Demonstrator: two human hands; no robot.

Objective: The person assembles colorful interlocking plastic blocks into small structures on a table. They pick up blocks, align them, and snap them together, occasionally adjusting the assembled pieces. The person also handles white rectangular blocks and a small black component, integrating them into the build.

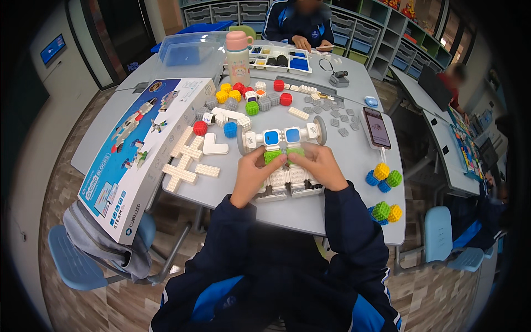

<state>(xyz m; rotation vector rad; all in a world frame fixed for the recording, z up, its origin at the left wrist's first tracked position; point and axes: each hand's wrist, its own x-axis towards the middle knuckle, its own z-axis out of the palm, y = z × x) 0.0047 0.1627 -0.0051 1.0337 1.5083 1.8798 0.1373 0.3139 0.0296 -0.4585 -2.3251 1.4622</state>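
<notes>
A white block-built model (pixel 281 136) with blue square panels and grey wheels at both sides lies on the table in front of me. Green blocks (pixel 272 157) sit at its middle, and white studded blocks (pixel 278 179) make up its near part. My left hand (pixel 251 170) grips the model's left side, thumb on the green blocks. My right hand (pixel 319 165) holds the right side the same way, and both thumbs nearly meet at the centre. The fingers under and behind the model are partly hidden.
Left of the model lie white studded bricks (pixel 181 176), a white L-shaped piece (pixel 215 145) and a large box (pixel 138 144). Coloured blocks (pixel 252 107), a bottle (pixel 238 61) and a parts tray (pixel 276 59) stand farther back. A phone (pixel 376 128) and block clusters (pixel 381 211) are right. Another person (pixel 298 25) sits opposite.
</notes>
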